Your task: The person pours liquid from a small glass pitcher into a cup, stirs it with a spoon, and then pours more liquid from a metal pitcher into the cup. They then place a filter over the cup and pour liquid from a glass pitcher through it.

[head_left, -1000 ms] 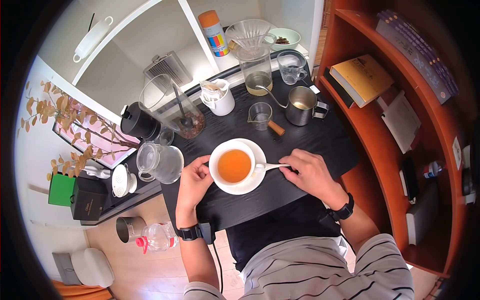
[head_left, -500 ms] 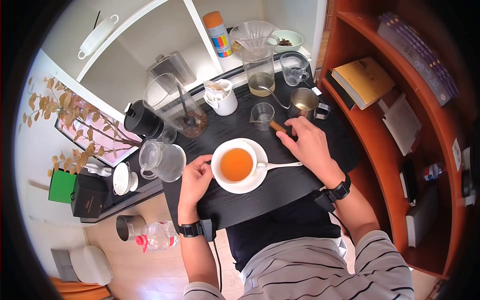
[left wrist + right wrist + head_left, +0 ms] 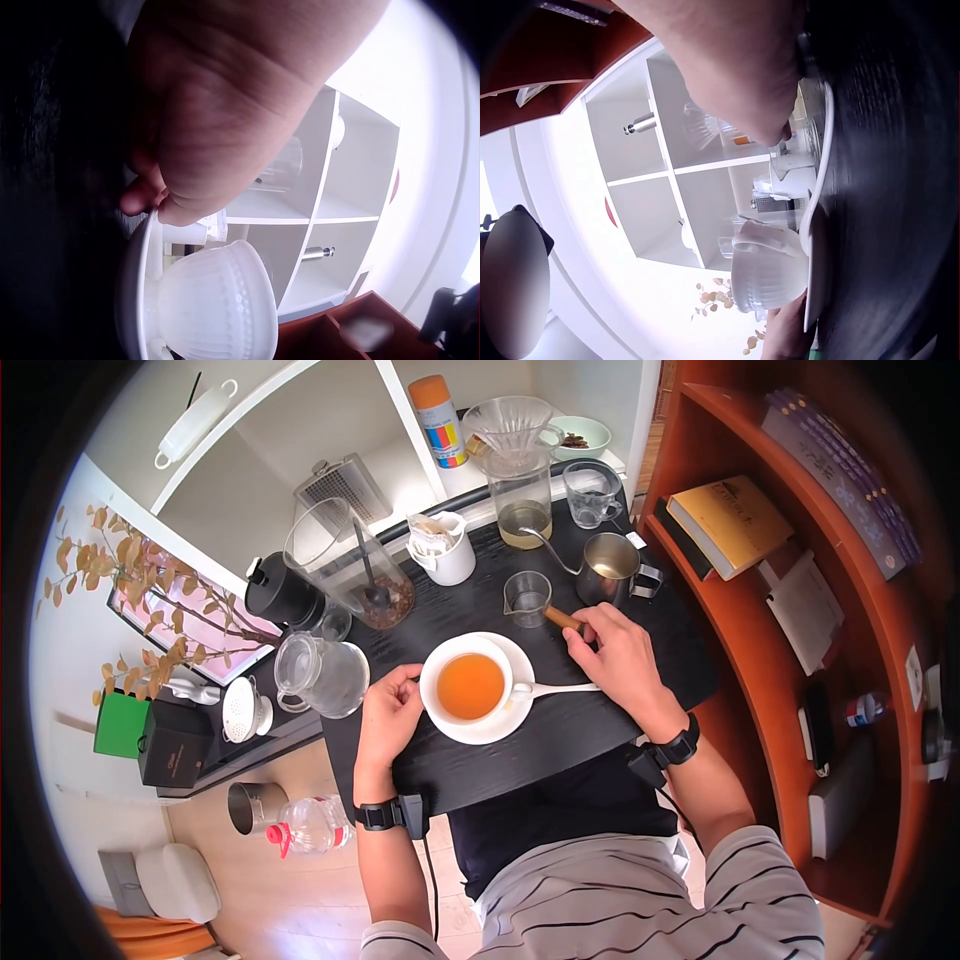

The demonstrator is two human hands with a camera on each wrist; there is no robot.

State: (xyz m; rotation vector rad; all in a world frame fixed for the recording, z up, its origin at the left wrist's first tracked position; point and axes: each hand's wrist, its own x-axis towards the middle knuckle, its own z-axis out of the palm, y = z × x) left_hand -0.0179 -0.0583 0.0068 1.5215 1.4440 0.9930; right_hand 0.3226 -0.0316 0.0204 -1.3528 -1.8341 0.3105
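A white cup (image 3: 488, 717) of amber tea (image 3: 470, 686) stands on a white saucer (image 3: 522, 658) in the head view. My left hand (image 3: 390, 712) pinches the saucer's left rim; the left wrist view shows thumb and finger either side of that edge. A white spoon (image 3: 565, 688) lies on the saucer, its handle pointing right. Beyond it, my right hand (image 3: 622, 660) grips the wooden handle (image 3: 562, 618) of a small glass jug (image 3: 526, 598) between thumb and fingers. The right wrist view hides most of this grip behind the hand.
A steel gooseneck pot (image 3: 607, 572) is just beyond my right hand, with a glass mug (image 3: 591, 497) and glass dripper (image 3: 508, 426) behind. A lidded glass pitcher (image 3: 322, 675) stands left, near a tall jar of beans (image 3: 350, 565) and a white holder of sachets (image 3: 443, 555).
My right hand has left the spoon handle and moved up to the small jug's wooden handle. The jug has shifted slightly towards me. My left hand stays at the saucer.
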